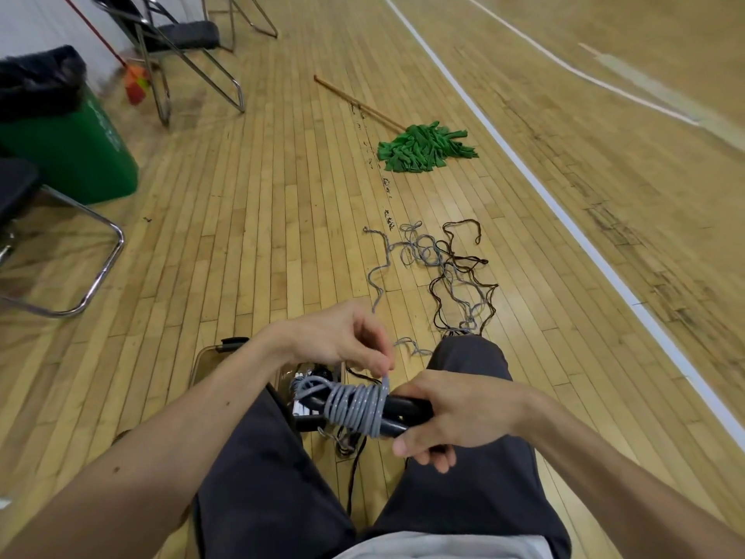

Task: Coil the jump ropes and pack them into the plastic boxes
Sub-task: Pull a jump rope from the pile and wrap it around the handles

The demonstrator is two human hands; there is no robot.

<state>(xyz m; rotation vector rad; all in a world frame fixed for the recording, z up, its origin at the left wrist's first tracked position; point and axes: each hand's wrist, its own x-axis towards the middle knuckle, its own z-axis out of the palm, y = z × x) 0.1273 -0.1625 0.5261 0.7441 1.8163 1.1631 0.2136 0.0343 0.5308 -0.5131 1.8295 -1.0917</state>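
Observation:
A grey jump rope (pixel 354 405) is wound in several turns round its two black handles (pixel 407 413), held above my lap. My right hand (pixel 447 417) grips the handles' right end. My left hand (pixel 346 340) pinches the grey rope just above the coil. The loose grey tail (pixel 379 272) runs away over the floor and tangles with a dark brown rope (pixel 463 276). A clear plastic box (pixel 205 361) stands on the floor between my knees, partly hidden by my left arm, with rope and handles inside.
I sit with dark trousers on a wooden gym floor. A green mop (pixel 427 147) lies ahead. A green bin (pixel 76 143) and metal chairs (pixel 173 46) stand at the left; another chair frame (pixel 88 260) is close by. A white court line (pixel 564 211) runs along the right.

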